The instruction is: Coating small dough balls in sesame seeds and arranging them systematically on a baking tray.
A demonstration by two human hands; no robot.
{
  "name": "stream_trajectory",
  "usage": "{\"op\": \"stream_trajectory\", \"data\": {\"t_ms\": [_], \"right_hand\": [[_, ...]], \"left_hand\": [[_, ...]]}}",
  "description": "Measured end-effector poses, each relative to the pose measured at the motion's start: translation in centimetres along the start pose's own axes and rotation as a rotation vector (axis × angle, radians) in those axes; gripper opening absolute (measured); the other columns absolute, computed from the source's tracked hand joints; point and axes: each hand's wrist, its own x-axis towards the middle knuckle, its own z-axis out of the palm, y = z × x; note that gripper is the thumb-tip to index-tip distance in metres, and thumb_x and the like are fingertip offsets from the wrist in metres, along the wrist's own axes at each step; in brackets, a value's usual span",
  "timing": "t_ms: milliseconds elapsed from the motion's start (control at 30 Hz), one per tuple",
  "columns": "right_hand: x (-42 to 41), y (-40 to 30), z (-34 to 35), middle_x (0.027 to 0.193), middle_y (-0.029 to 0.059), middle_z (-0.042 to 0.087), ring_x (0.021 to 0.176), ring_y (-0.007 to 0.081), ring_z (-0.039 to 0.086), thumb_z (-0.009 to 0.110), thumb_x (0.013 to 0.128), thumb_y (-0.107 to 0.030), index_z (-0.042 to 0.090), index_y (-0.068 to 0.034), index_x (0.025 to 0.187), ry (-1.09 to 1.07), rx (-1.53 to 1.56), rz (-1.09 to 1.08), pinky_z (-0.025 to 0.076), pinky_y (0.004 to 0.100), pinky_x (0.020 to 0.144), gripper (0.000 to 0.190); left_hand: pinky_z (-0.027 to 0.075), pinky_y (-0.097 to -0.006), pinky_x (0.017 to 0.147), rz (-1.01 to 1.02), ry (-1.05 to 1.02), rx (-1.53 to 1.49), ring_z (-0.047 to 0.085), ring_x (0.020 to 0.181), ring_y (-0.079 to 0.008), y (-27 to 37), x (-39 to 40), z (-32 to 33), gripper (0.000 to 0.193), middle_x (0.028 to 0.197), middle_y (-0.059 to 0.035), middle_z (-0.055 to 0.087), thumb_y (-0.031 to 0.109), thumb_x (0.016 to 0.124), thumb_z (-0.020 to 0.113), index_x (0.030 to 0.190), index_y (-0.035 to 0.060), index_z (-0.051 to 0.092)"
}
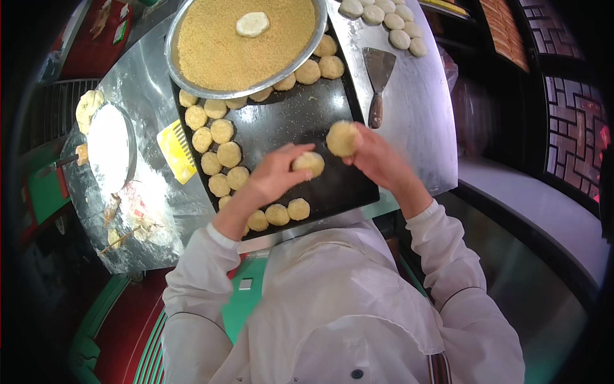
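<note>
Over the black baking tray (292,120), my left hand (278,172) holds a round dough cake (308,163) between thumb and fingers. My right hand (379,156) grips another round cake (341,138), covered in pale crumbs or seeds, just to the right. Coated cakes (229,154) line the tray's left side, part of its near edge and its far right corner. A large metal bowl (204,92) of golden crumbs or seeds (216,43) rests over the tray's far end, with one pale dough cake (253,24) lying on top of the coating.
A scraper with a wooden handle (378,86) lies on the metal table (422,125) right of the tray, below pale dough rounds (394,22). Leftward are a yellow toothed plastic scraper (176,151), a container of white flour (109,149), scattered flour and a dough lump (89,109).
</note>
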Motion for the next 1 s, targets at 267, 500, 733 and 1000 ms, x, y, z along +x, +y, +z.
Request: {"op": "stream_trajectory", "data": {"t_ms": [267,500,733,1000], "right_hand": [[-6.7,5.6,-2.7,0.116,0.0105,0.063,0.103,0.032,0.065,0.074,0.085,-0.006,0.06,-0.005,0.12,0.088,-1.407,0.089,0.052,0.0403,0.087,0.038],[-5.8,8.1,-2.4,0.113,0.0124,0.061,0.106,0.0324,0.065,0.074,0.085,-0.01,0.06,-0.008,0.117,0.029,-1.479,0.041,0.053,0.0438,0.087,0.035],[-5.7,8.8,-1.7,0.108,0.016,0.056,0.1,0.0348,0.066,0.076,0.082,-0.011,0.06,-0.006,0.119,0.138,-1.795,-0.155,0.055,0.0438,0.082,0.041],[-5.0,9.1,-1.8,0.113,0.0156,0.054,0.097,0.038,0.065,0.075,0.081,-0.003,0.06,-0.008,0.126,0.068,-1.635,-0.118,0.056,0.0438,0.082,0.048]], "left_hand": [[0.052,-0.0433,0.089,0.028,-0.048,0.268,0.063,0.104,-0.035,-5.1,-1.8,11.0,0.035,0.113,-0.0153,0.064,0.012,0.086,0.073,0.118,0.0031,0.064],[0.043,-0.0445,0.097,0.157,0.096,0.571,0.05,0.117,-0.0325,-3.9,-3.3,12.2,0.043,0.122,-0.0118,0.054,0.011,0.079,0.077,0.119,0.004,0.062],[0.041,-0.0444,0.095,0.152,0.152,0.555,0.05,0.115,-0.0325,-5.2,-3.9,12.6,0.049,0.122,-0.0124,0.055,0.009,0.077,0.078,0.123,0.0065,0.06],[0.041,-0.0446,0.096,0.174,0.119,0.533,0.051,0.115,-0.0319,-4.5,-4.6,11.7,0.055,0.125,-0.0128,0.055,0.013,0.081,0.075,0.133,0.0069,0.058]]}}
